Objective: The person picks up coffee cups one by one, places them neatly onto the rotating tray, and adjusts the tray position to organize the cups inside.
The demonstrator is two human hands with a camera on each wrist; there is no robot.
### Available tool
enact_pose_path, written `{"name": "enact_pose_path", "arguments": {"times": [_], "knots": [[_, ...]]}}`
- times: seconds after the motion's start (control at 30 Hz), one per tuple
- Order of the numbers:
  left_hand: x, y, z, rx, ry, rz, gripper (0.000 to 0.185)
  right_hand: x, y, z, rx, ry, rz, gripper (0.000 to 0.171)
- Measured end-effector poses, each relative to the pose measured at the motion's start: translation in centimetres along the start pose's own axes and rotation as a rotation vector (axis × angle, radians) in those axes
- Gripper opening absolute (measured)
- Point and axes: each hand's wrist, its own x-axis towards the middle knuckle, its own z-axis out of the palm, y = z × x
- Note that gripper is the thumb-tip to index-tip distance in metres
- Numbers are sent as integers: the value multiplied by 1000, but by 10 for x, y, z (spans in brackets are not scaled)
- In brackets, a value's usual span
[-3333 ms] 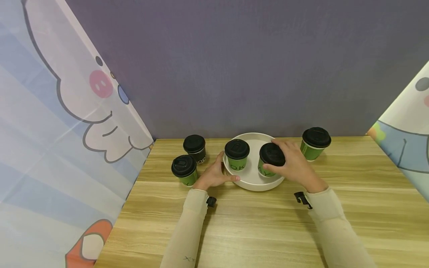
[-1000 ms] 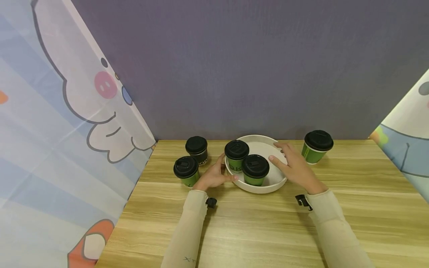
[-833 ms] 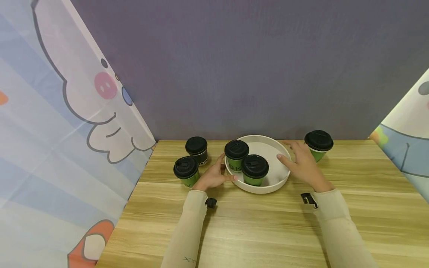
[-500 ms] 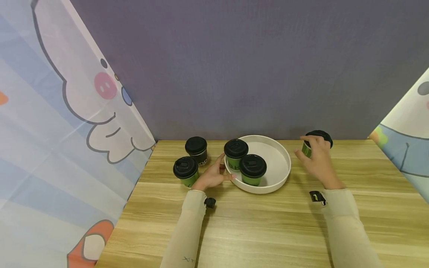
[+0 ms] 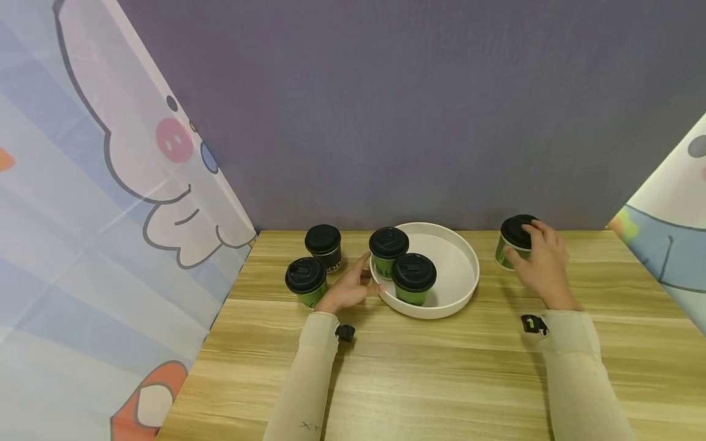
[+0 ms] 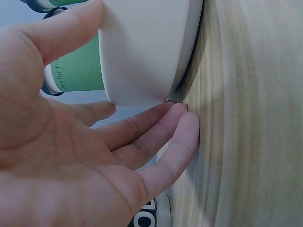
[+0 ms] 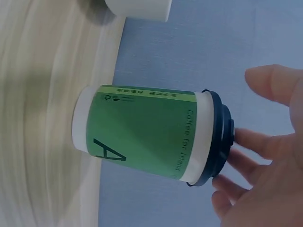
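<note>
My left hand point(image 5: 349, 290) lies at the left side of a round white tray point(image 5: 466, 294), thumb and fingertips touching its outer wall in the left wrist view. The fingers are spread and only slightly bent. Inside the tray stand two green paper coffee cups with black lids, a rear cup point(image 5: 388, 245) and a front cup point(image 5: 413, 278). My right hand point(image 5: 543, 260) is at a third green coffee cup point(image 5: 515, 239), upright on the table. In the right wrist view its fingers point(image 7: 248, 165) are at the black lid, while the thumb point(image 7: 272, 82) stands apart.
Left of the tray, a black cup point(image 5: 323, 245) and another green lidded cup point(image 5: 306, 282) stand on the wooden table point(image 5: 430, 380). A grey-purple panel point(image 5: 397, 122) rises behind the table. A cartoon-printed curtain point(image 5: 99, 245) hangs at the left.
The right hand has let go of the front cup, now nearer the rear cup in the tray, and has moved right to the cup outside it. The left hand stays at the tray's edge.
</note>
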Motion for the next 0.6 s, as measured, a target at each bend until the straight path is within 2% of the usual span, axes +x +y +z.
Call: {"name": "enact_pose_path", "arguments": {"times": [0.23,0.43,0.6], "knots": [[1,-2,0,-32,3,6,89,0,5,2,-51,-67,62,72],[5,-6,-1,-31,7,48,79,0,5,2,-89,-63,58,70],[5,-7,-1,-13,23,45,74,0,5,1,-113,-69,68,73]]}}
